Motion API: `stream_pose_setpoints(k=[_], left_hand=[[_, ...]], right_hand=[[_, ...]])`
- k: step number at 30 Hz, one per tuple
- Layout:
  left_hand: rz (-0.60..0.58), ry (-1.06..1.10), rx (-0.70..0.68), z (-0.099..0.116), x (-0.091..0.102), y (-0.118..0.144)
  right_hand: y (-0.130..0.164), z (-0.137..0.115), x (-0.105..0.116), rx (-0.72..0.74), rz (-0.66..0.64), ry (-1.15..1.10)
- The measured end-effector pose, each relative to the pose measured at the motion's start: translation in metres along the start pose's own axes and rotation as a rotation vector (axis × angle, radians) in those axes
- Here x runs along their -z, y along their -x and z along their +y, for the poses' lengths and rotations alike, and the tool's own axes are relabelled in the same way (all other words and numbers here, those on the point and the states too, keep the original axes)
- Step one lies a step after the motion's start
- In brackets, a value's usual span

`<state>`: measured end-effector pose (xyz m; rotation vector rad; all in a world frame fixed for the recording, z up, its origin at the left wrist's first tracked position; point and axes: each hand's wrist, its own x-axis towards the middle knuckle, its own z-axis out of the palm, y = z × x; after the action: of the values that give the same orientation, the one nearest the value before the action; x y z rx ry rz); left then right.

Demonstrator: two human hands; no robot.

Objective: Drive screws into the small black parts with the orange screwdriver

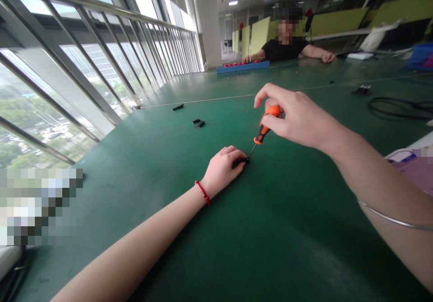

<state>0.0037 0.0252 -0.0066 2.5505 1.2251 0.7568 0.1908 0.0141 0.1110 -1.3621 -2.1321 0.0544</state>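
Observation:
My left hand (pixel 221 169) rests on the green table (pixel 277 230) and pins a small black part (pixel 241 161) under its fingertips. My right hand (pixel 297 117) grips the orange and black handle of a screwdriver (pixel 265 128) from above. The screwdriver leans down to the left, and its thin metal tip touches the black part. A red cord circles my left wrist, and a thin metal bangle sits on my right forearm.
Small black parts (pixel 199 122) and another black piece (pixel 178 107) lie farther out on the table. A black cable loop (pixel 399 108) is at the right. A person in black sits at the far end behind a blue tray (pixel 241 66). Windows with railings run along the left.

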Motion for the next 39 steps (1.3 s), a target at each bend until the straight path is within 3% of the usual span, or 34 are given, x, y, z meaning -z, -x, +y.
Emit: stream_pose_setpoints(k=[39], left_hand=[[-0.001, -0.006, 0.003, 0.0013, 0.0002, -0.0006]], right_hand=[[-0.0005, -0.0005, -0.0020, -0.034, -0.009, 0.022]])
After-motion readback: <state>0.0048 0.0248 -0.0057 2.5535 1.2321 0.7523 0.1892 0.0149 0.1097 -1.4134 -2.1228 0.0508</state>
